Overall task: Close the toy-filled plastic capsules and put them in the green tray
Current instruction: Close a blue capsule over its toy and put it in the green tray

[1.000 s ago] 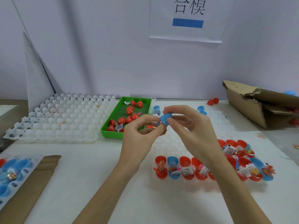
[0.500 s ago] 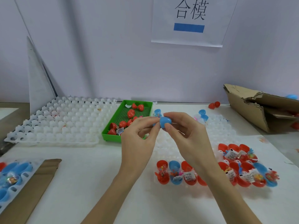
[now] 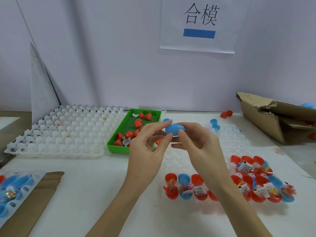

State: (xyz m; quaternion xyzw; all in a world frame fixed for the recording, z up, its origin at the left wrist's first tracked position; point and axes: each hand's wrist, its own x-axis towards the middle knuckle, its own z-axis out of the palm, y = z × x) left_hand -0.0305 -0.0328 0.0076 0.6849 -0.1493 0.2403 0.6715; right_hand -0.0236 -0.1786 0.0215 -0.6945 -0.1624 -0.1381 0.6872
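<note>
While both hands, left point(image 3: 147, 147) and right point(image 3: 198, 144), pinch a closed blue plastic capsule point(image 3: 174, 128) above the white counter point(image 3: 102, 194), the green plastic tray point(image 3: 119, 146) sits toward the far edge beneath a lilac wall point(image 3: 102, 57), torn cardboard box point(image 3: 266, 120) at the right edge.

Lighting: bright, even, diffuse, from overhead. Shadows: soft and faint beneath the forearms and along the white table point(image 3: 95, 185). Glare: none harsh; mild sheen on the white moulded plastic cell tray point(image 3: 59, 134). Focus: slightly soft throughout. Distortion: wide-angle bowing toward the edges.
</note>
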